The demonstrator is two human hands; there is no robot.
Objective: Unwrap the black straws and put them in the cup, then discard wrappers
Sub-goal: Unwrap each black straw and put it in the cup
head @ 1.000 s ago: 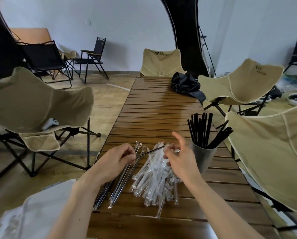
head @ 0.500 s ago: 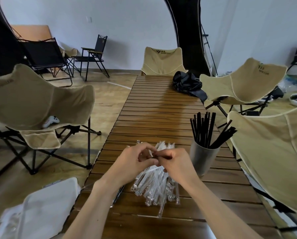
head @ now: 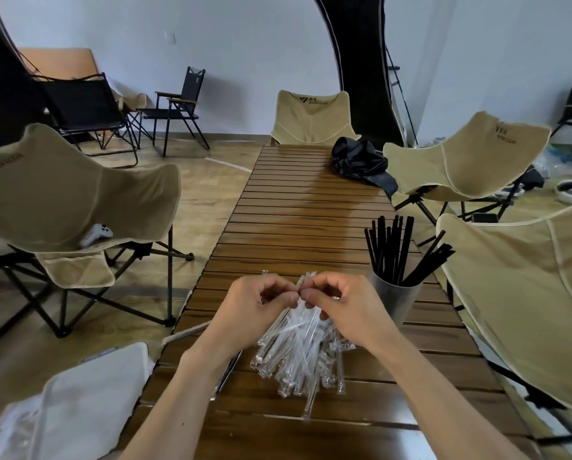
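Observation:
My left hand [head: 254,303] and my right hand [head: 347,307] meet fingertip to fingertip above a pile of clear wrappers [head: 298,356] on the wooden slat table [head: 311,210]. Between them they pinch the end of a thin clear wrapper [head: 300,287]. My fingers hide whether a straw is inside it. A grey cup [head: 394,298] stands just right of my right hand and holds several bare black straws [head: 394,247]. A few wrapped black straws [head: 228,370] lie under my left forearm, mostly hidden.
A black bag [head: 357,161] lies at the table's far right. Beige folding chairs [head: 62,200] flank both sides, and the right one [head: 527,293] is close to the cup. A white bin [head: 88,403] sits low at the left table edge.
A second ago my hands were apart with a black straw stretched between them. They have come together over the pile, fingertips touching, and the straw is out of sight.

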